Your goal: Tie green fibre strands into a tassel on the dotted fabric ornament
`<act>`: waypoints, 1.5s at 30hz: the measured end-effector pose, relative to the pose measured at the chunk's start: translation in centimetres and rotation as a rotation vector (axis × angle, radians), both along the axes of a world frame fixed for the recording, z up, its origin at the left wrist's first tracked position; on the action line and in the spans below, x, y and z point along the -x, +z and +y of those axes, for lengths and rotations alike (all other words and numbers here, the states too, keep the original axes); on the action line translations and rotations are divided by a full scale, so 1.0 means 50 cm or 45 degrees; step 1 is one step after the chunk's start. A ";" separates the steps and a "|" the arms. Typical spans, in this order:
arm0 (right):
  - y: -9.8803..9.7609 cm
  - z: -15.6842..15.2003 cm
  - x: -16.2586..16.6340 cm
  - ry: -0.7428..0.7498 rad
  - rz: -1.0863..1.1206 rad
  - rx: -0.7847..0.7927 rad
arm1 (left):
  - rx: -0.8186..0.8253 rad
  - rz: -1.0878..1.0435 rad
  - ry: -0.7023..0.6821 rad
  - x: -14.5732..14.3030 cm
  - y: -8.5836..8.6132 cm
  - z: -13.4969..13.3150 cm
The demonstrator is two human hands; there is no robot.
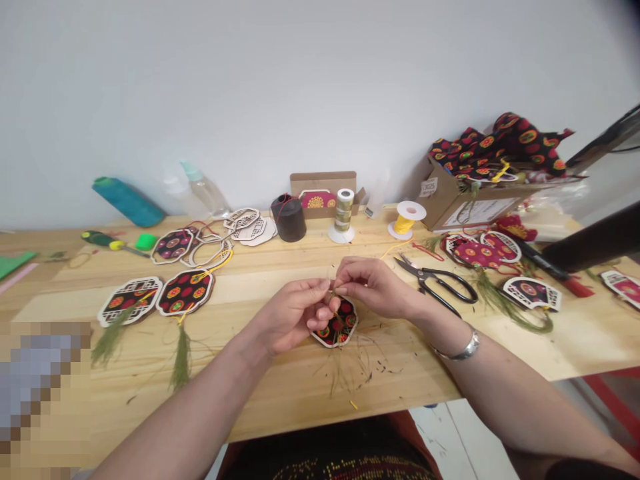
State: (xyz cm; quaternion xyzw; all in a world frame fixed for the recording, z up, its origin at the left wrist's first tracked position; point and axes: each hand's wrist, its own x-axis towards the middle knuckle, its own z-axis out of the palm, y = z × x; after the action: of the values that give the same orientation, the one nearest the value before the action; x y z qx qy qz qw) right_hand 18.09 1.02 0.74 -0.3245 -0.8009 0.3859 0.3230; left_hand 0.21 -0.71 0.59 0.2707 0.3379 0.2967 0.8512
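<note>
My left hand [295, 317] and my right hand [373, 285] meet over the middle of the wooden table [280, 380]. Both pinch a thin thread or fibre between thumb and fingertips, just above a small fabric-covered ornament [336, 325] with red and yellow dots on black. Loose green fibres [347, 370] trail from the ornament toward the table's front edge. A silver bangle [463, 348] sits on my right wrist.
Black scissors [440, 283] lie right of my hands. Finished ornaments with green tassels [165, 297] lie at the left, more ornaments [493, 257] at the right. Thread spools [345, 215], a yellow spool [407, 219], a black cup [289, 218] and a box of patterned fabric [480, 180] stand behind.
</note>
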 end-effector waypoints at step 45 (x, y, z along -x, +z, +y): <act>-0.014 -0.023 0.043 -0.336 0.601 0.754 | -0.516 0.304 0.332 -0.017 -0.004 -0.023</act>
State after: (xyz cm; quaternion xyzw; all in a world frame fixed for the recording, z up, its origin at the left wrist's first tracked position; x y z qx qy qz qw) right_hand 15.96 -0.14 0.03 -0.4061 -0.5101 0.6192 0.4375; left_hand 1.06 -1.88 0.41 0.4228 0.4016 0.4313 0.6885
